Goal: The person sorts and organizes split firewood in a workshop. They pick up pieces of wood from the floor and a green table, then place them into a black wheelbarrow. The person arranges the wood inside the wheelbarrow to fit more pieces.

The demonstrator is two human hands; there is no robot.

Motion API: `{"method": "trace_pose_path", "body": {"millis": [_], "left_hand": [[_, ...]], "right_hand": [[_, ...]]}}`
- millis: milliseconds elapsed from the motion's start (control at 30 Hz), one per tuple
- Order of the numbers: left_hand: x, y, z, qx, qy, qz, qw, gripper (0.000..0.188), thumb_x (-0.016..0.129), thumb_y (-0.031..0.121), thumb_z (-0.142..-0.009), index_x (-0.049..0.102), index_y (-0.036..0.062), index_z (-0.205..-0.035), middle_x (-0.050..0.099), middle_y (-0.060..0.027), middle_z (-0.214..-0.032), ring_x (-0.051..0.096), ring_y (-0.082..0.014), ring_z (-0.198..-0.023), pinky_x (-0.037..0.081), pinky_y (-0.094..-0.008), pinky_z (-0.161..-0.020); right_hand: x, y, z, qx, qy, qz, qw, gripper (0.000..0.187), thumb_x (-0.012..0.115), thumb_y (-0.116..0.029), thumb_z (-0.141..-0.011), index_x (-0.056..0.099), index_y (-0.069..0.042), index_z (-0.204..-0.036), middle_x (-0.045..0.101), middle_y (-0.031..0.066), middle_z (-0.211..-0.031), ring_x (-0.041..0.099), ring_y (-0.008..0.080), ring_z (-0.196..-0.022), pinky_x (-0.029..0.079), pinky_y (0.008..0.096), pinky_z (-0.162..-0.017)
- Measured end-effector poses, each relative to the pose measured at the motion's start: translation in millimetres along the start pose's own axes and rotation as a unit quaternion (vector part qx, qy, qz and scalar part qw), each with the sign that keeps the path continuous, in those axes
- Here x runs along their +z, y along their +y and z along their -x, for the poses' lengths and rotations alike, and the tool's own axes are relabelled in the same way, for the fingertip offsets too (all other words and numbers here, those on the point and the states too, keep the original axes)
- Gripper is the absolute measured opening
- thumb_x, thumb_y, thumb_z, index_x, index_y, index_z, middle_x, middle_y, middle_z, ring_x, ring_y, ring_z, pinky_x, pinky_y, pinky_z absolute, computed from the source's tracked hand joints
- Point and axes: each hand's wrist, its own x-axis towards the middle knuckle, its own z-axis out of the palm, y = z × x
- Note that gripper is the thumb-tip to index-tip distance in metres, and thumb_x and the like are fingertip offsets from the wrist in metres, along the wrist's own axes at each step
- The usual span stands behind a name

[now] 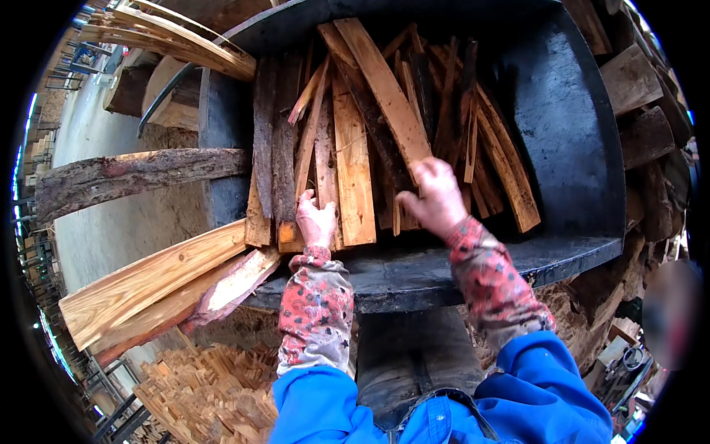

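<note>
Inside a dark metal bin [568,111] lie several long split wood pieces, most running lengthwise away from me. My right hand [438,200] has its fingers around the near end of a long pale plank [384,92], which slants up to the far left over the other pieces. Its thumb sticks out to the left. At the near left part of the pile, my left hand [316,222] rests over narrow strips with its fingers slightly apart. Just right of it lies a wide light board [353,170]. Bark-covered strips [285,148] lie to its left.
A bark-covered slab [140,177] and a pale board [159,270] jut out left of the bin. More thin slats [170,41] stick out at the upper left. Cut logs [632,81] are stacked at the right. Stacked wood pieces [214,388] lie below left.
</note>
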Motion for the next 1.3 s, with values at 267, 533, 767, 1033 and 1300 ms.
{"method": "trace_pose_path", "body": {"millis": [267,533,767,1033,1300], "left_hand": [[-51,46,111,0.163,-0.098,-0.127,0.974,0.054,0.07,0.02,-0.085,0.051,-0.0111,-0.125,0.058,-0.0283,-0.124,0.056,-0.0399,-0.116,0.044,-0.0432,-0.1],[-67,20,168,0.258,0.126,-0.203,0.936,0.03,0.069,0.008,-0.082,0.062,0.0002,-0.109,0.066,-0.0131,-0.104,0.062,-0.0311,-0.098,0.049,-0.0393,-0.088],[-68,19,166,0.286,0.15,-0.195,0.926,0.016,0.064,0.009,-0.083,0.063,0.0004,-0.096,0.067,-0.0109,-0.091,0.063,-0.0303,-0.087,0.05,-0.0393,-0.079],[-66,13,164,0.294,0.155,-0.186,0.924,0.013,0.064,0.01,-0.082,0.063,0.0018,-0.092,0.065,-0.0115,-0.085,0.062,-0.0306,-0.082,0.05,-0.0394,-0.074],[-69,-2,168,0.29,0.174,-0.193,0.921,0.012,0.067,0.012,-0.083,0.065,0.0039,-0.092,0.066,-0.0071,-0.082,0.064,-0.025,-0.079,0.051,-0.035,-0.071]], "right_hand": [[65,58,-21,0.251,-0.15,0.025,0.956,0.112,0.082,-0.044,-0.068,0.019,-0.005,-0.151,0.037,0.0299,-0.135,0.044,0.0455,-0.125,0.043,0.0466,-0.102],[77,45,-19,0.254,-0.188,-0.074,0.946,0.097,0.07,-0.034,-0.072,0.021,0.004,-0.147,0.051,0.0321,-0.117,0.06,0.0445,-0.103,0.05,0.0436,-0.092],[35,115,-7,0.439,-0.299,-0.289,0.796,0.03,0.071,-0.02,-0.077,0.064,0.003,-0.094,0.065,0.0102,-0.075,0.064,0.0186,-0.061,0.052,0.0311,-0.051],[-40,115,16,0.108,-0.262,-0.101,0.954,0.045,0.071,-0.028,-0.084,0.064,0.004,-0.116,0.071,0.0196,-0.092,0.07,0.028,-0.092,0.054,0.036,-0.08],[-119,17,113,-0.046,-0.387,-0.067,0.918,0.045,0.068,-0.026,-0.088,0.059,0.004,-0.12,0.065,0.0199,-0.099,0.065,0.0356,-0.092,0.053,0.0392,-0.078]]}}
